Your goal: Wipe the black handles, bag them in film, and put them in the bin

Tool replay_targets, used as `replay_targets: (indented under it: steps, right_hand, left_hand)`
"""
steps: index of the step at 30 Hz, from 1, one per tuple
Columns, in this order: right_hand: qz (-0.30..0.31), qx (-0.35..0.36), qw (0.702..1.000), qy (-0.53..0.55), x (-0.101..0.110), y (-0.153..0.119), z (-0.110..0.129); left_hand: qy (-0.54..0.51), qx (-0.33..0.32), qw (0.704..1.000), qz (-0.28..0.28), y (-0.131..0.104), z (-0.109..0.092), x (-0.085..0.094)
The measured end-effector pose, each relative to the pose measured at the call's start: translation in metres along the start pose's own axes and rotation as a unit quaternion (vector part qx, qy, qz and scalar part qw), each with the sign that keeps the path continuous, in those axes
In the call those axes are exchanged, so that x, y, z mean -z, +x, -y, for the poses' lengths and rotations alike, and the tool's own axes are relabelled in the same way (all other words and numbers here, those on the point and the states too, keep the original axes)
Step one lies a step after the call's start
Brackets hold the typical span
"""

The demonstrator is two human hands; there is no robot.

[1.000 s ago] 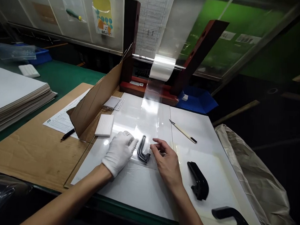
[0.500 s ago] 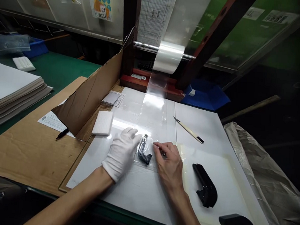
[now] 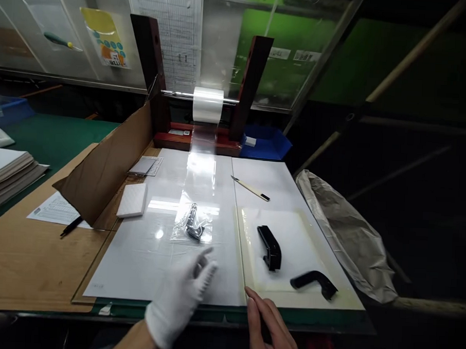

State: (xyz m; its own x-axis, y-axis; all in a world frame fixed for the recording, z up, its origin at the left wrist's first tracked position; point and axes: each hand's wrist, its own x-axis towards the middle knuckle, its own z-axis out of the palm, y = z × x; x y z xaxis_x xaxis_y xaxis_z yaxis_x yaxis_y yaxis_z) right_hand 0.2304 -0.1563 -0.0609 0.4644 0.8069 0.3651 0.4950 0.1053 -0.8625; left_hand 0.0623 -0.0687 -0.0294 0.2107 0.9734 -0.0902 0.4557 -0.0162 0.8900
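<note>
A small black curved handle-like part (image 3: 194, 227), wrapped in clear film, lies on the white board. My left hand (image 3: 181, 295), in a white glove, is just in front of it, blurred by motion; thumb and forefinger stand apart with nothing visible between them. My right hand (image 3: 270, 328) is bare at the board's front edge, thumb and forefinger drawn together; whether anything sits between them is hidden. Two bare black curved parts lie beyond it to the right: one upright-lying piece (image 3: 270, 248) and one bent piece (image 3: 315, 282).
A roll of clear film (image 3: 207, 105) hangs on a metal rod, its strip (image 3: 200, 168) running down onto the board. A craft knife (image 3: 251, 188) lies right of the strip. At left are a white foam block (image 3: 132, 200), a cardboard flap (image 3: 105, 169) and a black pen (image 3: 71, 226).
Both hands have left the film-wrapped part and drawn back toward the front edge. The part stays on the board. The camera view has shifted, so the scene sits differently in frame.
</note>
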Motion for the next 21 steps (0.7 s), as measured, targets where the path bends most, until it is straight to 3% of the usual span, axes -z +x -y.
replay_targets:
  steps: [1,2,4,7,9,11,14,19,21]
  right_hand:
    - [-0.021,-0.027,0.999,-0.006,0.005,-0.003,0.0]
    - [-0.039,-0.049,0.998,-0.007,0.01,-0.004,0.001]
    - [-0.058,-0.079,0.995,0.002,0.018,-0.002,0.006]
    - [-0.067,-0.117,0.991,0.006,0.025,0.002,0.014]
    - [-0.073,-0.146,0.987,-0.004,0.029,0.003,0.017]
    - [-0.08,-0.176,0.981,-0.003,0.033,0.004,0.017]
    - [-0.057,-0.244,0.968,0.018,0.035,0.006,0.018]
    - [0.11,-0.337,0.917,0.182,0.016,0.013,0.037]
    - [0.17,-0.358,0.896,0.203,0.005,0.013,0.046]
  left_hand:
    - [-0.089,0.088,0.988,0.091,0.002,-0.013,-0.019]
    - [-0.123,0.127,0.974,0.142,0.007,-0.026,-0.038]
    - [-0.158,0.167,0.955,0.19,0.022,-0.05,-0.071]
    - [-0.196,0.183,0.946,0.18,0.048,-0.07,-0.103]
    - [-0.222,0.182,0.945,0.157,0.056,-0.074,-0.108]
    - [-0.255,0.179,0.939,0.144,0.051,-0.072,-0.1]
    - [-0.319,0.179,0.919,0.15,0.021,-0.064,-0.068]
    - [-0.452,0.186,0.86,0.145,-0.05,-0.033,0.0]
    - [-0.456,0.205,0.853,0.149,-0.07,-0.018,0.02]
